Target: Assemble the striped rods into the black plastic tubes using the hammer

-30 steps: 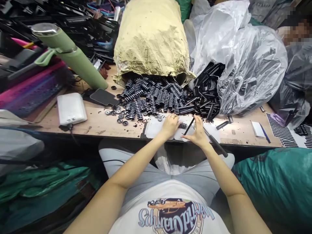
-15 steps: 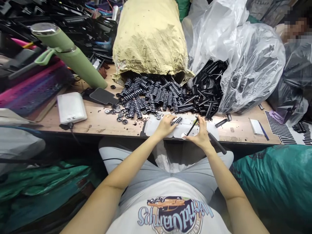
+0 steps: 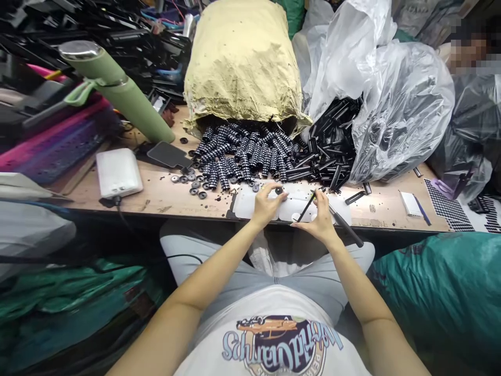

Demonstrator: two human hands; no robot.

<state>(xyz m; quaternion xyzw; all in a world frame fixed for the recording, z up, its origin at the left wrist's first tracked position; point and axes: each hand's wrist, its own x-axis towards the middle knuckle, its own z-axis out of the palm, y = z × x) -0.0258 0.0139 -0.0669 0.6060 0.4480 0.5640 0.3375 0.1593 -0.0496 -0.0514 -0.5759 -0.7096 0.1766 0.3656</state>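
My left hand (image 3: 266, 204) is closed on a black ridged roller (image 3: 278, 191), now seen nearly end-on between thumb and fingers. In my right hand (image 3: 323, 218), a slim black plastic strip (image 3: 306, 207) is pinched at its two ends, slanting from fingertips down to thumb. Both hands are above a white sheet (image 3: 246, 205) at the table's front edge. A dark rod (image 3: 346, 225) lies beside my right hand, its end sticking out past the edge. Behind the hands is a heap of black-and-white ridged rollers (image 3: 246, 151), spilling from a yellow sack (image 3: 242, 62).
Black plastic strips (image 3: 334, 143) spill from a clear plastic bag (image 3: 403, 104). To the left stand a green bottle (image 3: 129, 99) and a white power bank (image 3: 118, 172) with a cable. Small black discs (image 3: 194, 184) lie scattered. A white box (image 3: 410, 203) is at right.
My left hand has turned the roller from lying sideways to nearly end-on. The strip in my right hand has shifted slightly left.
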